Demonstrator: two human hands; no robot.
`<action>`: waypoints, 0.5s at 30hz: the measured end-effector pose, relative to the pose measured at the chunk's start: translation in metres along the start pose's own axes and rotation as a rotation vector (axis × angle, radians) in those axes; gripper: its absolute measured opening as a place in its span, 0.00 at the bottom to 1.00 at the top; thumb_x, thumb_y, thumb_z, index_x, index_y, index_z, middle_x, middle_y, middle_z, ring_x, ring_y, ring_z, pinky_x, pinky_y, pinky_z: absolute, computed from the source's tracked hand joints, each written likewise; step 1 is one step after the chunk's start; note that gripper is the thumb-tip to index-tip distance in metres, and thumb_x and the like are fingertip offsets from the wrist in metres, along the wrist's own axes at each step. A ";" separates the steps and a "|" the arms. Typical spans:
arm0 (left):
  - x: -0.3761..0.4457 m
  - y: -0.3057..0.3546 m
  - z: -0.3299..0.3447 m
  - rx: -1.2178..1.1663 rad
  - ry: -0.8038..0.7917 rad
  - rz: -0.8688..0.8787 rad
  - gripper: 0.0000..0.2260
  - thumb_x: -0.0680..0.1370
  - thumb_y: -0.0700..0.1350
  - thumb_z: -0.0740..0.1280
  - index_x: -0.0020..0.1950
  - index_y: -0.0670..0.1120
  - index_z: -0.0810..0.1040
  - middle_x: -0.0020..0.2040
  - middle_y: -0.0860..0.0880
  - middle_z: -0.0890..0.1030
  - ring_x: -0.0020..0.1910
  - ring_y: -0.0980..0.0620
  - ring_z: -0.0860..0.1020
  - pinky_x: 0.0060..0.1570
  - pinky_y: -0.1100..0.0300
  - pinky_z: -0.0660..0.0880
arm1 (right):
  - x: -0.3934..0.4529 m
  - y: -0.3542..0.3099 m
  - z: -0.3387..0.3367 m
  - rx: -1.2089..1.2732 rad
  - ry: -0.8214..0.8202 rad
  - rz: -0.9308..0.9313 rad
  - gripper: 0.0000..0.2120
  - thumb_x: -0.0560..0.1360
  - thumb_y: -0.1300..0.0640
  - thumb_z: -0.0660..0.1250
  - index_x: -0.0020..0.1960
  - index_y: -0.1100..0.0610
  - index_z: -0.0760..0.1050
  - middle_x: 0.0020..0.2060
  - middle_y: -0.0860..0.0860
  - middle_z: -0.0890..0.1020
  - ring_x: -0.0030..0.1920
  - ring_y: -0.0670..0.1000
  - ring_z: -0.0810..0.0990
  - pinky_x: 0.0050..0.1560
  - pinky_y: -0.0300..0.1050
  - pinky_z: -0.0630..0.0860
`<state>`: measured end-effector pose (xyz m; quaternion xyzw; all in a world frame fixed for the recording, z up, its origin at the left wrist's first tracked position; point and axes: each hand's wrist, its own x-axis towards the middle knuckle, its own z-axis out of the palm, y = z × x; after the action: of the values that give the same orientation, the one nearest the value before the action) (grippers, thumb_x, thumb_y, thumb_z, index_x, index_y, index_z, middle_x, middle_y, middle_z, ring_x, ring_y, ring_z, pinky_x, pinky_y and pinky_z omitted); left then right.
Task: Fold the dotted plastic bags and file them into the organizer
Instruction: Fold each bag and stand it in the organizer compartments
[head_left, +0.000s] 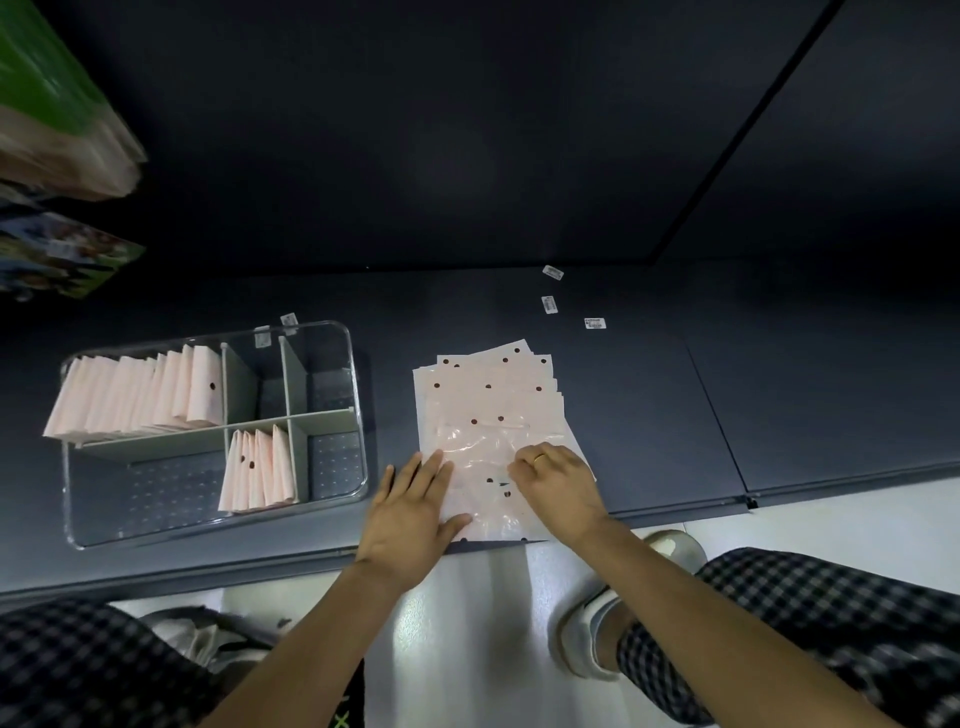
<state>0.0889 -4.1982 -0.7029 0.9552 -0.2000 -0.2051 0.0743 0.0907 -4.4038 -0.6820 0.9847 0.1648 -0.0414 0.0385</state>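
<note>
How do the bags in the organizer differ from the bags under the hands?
The filed bags are folded into narrow strips; the stack of bags is unfolded. The filed bags stand on edge in the organizer; the stack lies flat on the shelf beside it. Both are pink with dark dots.

I see the stack of flat bags (488, 405) lying on the tabletop (649, 405), under both hands. My left hand (410, 514) rests on its near left edge, my right hand (558, 480) on its near right part. The organizer (332, 519) sits left of the left hand, folded bags (140, 397) standing in its far-left compartment, more folded ones (260, 470) in its near-middle compartment. Three labels (550, 305) lie beyond the right hand.
</note>
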 end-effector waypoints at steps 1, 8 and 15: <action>0.000 0.001 0.000 -0.021 0.012 -0.009 0.31 0.79 0.63 0.46 0.78 0.50 0.45 0.78 0.54 0.44 0.77 0.52 0.42 0.73 0.52 0.37 | 0.000 0.002 0.002 -0.027 -0.001 -0.025 0.17 0.44 0.69 0.72 0.30 0.55 0.79 0.31 0.49 0.81 0.29 0.49 0.78 0.30 0.36 0.75; 0.000 0.002 -0.011 -0.192 0.255 0.072 0.27 0.78 0.58 0.61 0.74 0.50 0.62 0.75 0.52 0.61 0.75 0.50 0.56 0.73 0.55 0.50 | 0.002 0.006 -0.005 -0.019 -0.017 -0.039 0.17 0.44 0.67 0.76 0.29 0.55 0.75 0.24 0.48 0.75 0.24 0.49 0.73 0.26 0.36 0.70; -0.003 -0.004 -0.012 -0.443 0.214 0.050 0.13 0.76 0.50 0.68 0.61 0.51 0.78 0.55 0.54 0.81 0.54 0.52 0.77 0.54 0.59 0.72 | -0.020 0.026 -0.005 0.321 -0.229 -0.042 0.02 0.79 0.59 0.54 0.50 0.53 0.63 0.37 0.53 0.77 0.35 0.55 0.72 0.36 0.49 0.70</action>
<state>0.0932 -4.1925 -0.6922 0.9266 -0.1645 -0.1398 0.3079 0.0804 -4.4340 -0.6737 0.9634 0.1713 -0.1798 -0.1014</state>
